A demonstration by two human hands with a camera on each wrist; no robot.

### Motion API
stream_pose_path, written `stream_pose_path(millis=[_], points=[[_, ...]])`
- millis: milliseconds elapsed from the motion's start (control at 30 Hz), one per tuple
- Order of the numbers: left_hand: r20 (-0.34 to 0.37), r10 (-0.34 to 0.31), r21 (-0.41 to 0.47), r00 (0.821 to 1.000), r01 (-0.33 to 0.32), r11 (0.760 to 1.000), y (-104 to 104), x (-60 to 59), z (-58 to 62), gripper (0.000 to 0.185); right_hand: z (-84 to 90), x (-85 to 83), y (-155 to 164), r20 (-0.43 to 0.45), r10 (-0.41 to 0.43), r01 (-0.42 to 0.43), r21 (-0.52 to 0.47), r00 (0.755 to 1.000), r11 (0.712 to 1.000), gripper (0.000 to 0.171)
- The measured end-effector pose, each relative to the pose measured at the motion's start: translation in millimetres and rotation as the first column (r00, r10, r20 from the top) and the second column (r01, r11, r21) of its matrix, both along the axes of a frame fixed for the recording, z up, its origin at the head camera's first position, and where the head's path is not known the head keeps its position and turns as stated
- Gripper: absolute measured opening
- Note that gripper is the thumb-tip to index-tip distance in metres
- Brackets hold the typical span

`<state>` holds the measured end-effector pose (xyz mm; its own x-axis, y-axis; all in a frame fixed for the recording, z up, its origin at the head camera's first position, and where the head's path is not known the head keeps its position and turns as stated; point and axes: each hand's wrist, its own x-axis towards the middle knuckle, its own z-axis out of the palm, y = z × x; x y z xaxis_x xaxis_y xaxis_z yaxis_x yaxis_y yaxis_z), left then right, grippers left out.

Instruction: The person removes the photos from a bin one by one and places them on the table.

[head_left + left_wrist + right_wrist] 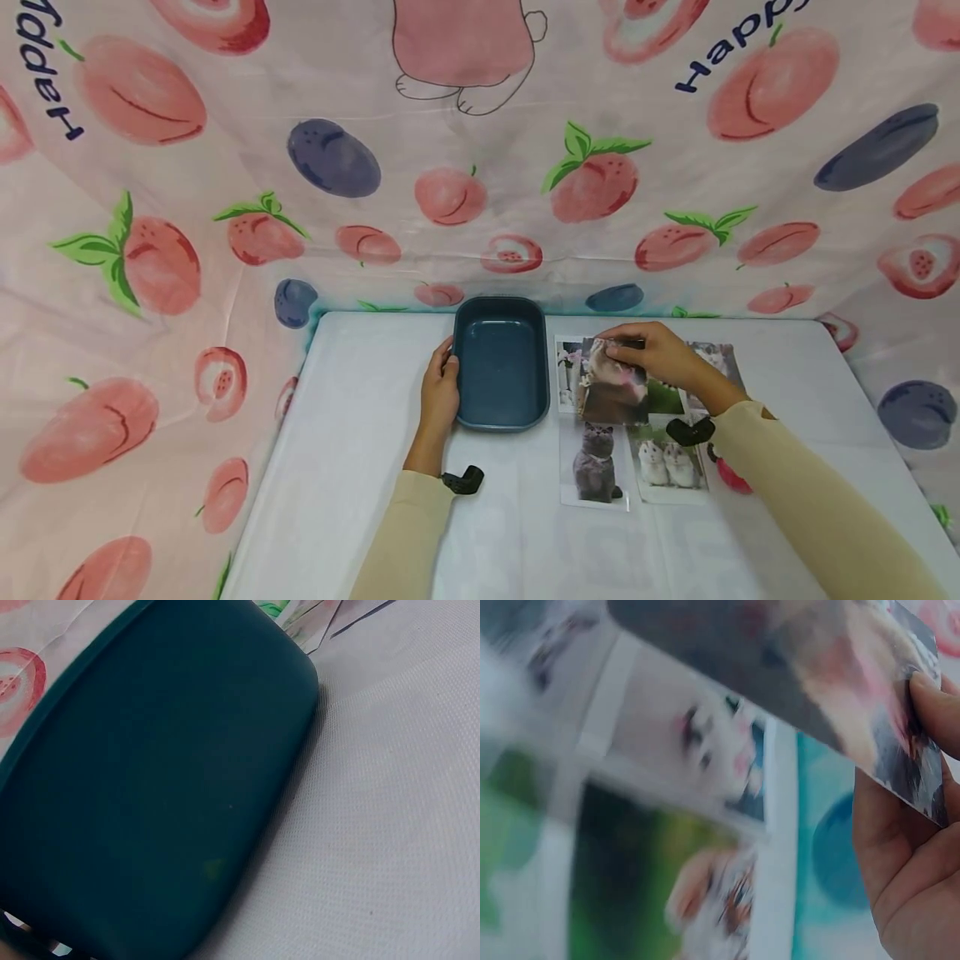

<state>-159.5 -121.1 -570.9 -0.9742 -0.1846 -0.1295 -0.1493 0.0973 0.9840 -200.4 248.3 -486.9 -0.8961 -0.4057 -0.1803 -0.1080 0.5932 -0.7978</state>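
My left hand (441,393) grips the left side of a dark blue rectangular tray (501,371), with the thumb by its rim. Nothing lies in the tray. In the left wrist view the tray's outer wall (165,765) fills much of the frame, and only a bit of the fingers shows at the lower left corner. My right hand (660,357) pinches a photo card (615,396) of an animal between thumb and fingers. The card is held above other photos and partly covers them. Close up, the right wrist view shows the card (780,667) raised over the photos below.
Photo cards lie in rows right of the tray: a grey cat (597,471), two white rabbits (669,463), and others partly hidden under the right hand. A white table (360,400) bears everything. A fruit-printed cloth (465,142) hangs behind it.
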Motion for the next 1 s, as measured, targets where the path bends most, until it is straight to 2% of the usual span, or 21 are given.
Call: stream_pose_path(millis=[267,500,700,1000], points=[[-0.01,0.001,0.004,1.0,-0.001,1.0,1.6,0.7,-0.2,0.042,-18.2,18.2,54.6,-0.029,-0.064,0.064,-0.006,0.998,0.998,0.034],[-0.017,0.005,-0.004,1.0,-0.005,1.0,1.3,0.9,-1.1,0.042,-32.3,30.8,97.6,-0.117,-0.091,0.102,0.09,0.989,0.991,0.036],[-0.013,0.007,-0.001,1.0,-0.007,1.0,1.0,0.6,-2.2,0.042,-34.6,40.5,128.4,-0.107,-0.139,0.15,0.103,0.985,0.983,0.038],[-0.009,0.001,0.002,1.0,-0.001,1.0,1.1,0.8,-0.9,0.042,-32.6,51.9,179.1,-0.112,-0.245,0.264,0.207,0.963,0.942,0.045]])
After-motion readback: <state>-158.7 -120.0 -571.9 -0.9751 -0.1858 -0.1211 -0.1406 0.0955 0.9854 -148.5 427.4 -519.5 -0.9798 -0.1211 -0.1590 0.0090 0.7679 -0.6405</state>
